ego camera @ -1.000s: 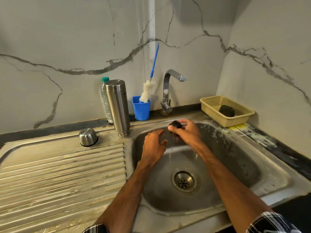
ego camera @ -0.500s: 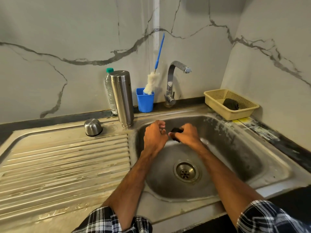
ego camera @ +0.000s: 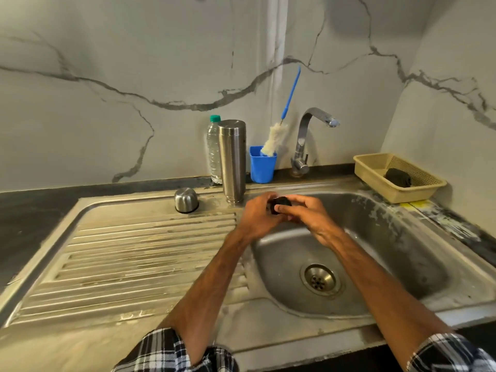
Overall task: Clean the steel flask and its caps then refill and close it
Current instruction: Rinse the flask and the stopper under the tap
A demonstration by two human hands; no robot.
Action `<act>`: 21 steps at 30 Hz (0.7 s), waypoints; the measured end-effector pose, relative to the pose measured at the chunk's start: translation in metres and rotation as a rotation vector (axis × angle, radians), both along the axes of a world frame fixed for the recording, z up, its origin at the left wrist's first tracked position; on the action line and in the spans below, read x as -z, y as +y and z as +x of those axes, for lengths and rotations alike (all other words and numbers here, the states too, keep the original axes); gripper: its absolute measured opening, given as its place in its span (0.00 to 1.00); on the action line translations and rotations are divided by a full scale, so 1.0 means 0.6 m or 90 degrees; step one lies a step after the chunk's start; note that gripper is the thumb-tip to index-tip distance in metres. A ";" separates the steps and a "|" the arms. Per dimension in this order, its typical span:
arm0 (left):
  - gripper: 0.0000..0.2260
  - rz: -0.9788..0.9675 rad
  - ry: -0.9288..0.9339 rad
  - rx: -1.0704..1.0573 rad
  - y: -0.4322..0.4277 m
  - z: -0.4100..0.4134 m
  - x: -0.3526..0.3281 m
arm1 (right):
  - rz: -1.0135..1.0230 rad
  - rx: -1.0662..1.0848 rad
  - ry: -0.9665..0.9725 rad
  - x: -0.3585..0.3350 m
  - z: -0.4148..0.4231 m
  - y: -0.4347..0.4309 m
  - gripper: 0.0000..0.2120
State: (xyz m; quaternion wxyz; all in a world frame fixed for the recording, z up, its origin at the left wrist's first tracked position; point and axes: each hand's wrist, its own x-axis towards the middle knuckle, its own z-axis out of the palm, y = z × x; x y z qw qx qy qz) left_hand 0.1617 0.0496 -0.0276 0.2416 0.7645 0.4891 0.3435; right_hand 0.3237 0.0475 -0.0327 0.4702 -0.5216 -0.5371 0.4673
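Steel flask upright on sink rim, left of basin. Over basin, left grip and right grip both curl round black cap. Domed steel cap mouth-down on drainboard, near flask.

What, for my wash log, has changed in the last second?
The left hand closed in and now grips the small black round cap together with the right hand. Both hands have shifted left toward the tall steel flask. The flask and the domed steel cap stayed put.
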 end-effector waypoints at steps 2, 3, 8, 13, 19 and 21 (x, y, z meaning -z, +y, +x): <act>0.18 0.036 -0.023 -0.002 -0.009 -0.039 -0.014 | 0.006 -0.025 0.038 -0.010 -0.037 -0.009 0.18; 0.15 0.048 -0.029 -0.005 -0.013 -0.057 -0.020 | 0.001 -0.034 0.067 -0.017 -0.055 -0.014 0.17; 0.17 0.080 -0.013 -0.109 -0.021 -0.154 -0.052 | 0.015 -0.010 0.117 -0.029 -0.138 -0.008 0.15; 0.23 0.078 0.022 -0.258 0.006 -0.218 -0.061 | 0.125 0.091 -0.037 0.014 -0.189 -0.007 0.13; 0.19 0.011 0.206 -0.297 0.067 -0.233 -0.050 | 0.181 0.147 -0.044 0.022 -0.165 -0.019 0.18; 0.21 -0.003 0.243 -0.310 0.086 -0.234 -0.041 | 0.197 0.148 -0.068 0.025 -0.162 -0.018 0.18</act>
